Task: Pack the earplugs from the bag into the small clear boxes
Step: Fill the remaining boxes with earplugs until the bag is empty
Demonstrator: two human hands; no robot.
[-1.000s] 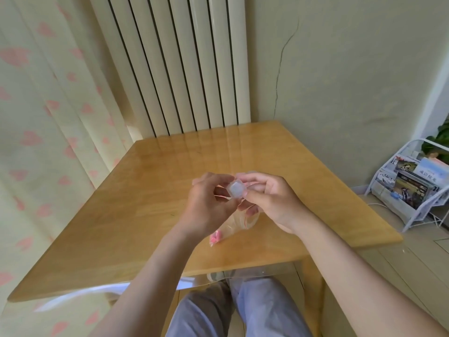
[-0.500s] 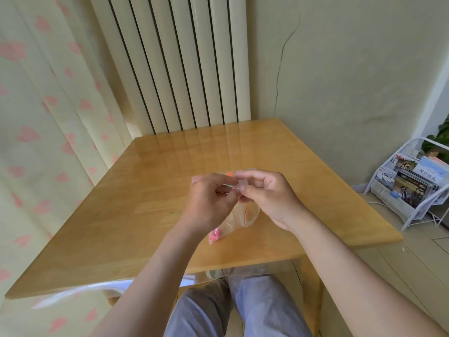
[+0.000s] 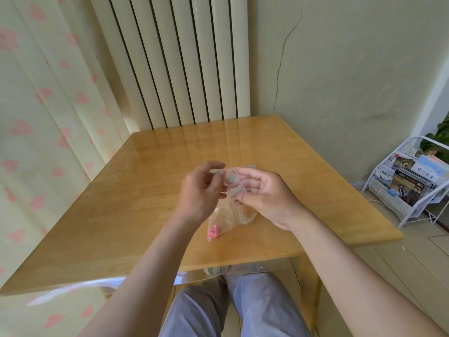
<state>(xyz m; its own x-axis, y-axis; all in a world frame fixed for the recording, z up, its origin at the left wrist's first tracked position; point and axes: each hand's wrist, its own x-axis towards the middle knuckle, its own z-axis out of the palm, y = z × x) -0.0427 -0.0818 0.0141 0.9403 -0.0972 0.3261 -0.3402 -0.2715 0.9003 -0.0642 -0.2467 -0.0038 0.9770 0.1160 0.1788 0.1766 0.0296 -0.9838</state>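
Note:
My right hand pinches a small clear box between thumb and fingers, above the table's middle. The box looks open, and something green shows inside it. My left hand is just left of the box, touching it; a green earplug shows at its fingertips. Below both hands a clear zip bag with a red seal line lies on the wooden table. Pink earplugs sit in the bag's lower left corner. I cannot tell whether my right hand also holds the bag's mouth.
A clear plastic sheet covers the table and hangs over its near edge. A white radiator stands behind the table, a curtain at the left. A white magazine rack is on the floor at the right. My knees are under the table.
A second ago both hands were closed together around the shut box. Now my left fingers have spread away from it, the box shows green inside, and my right hand alone grips it.

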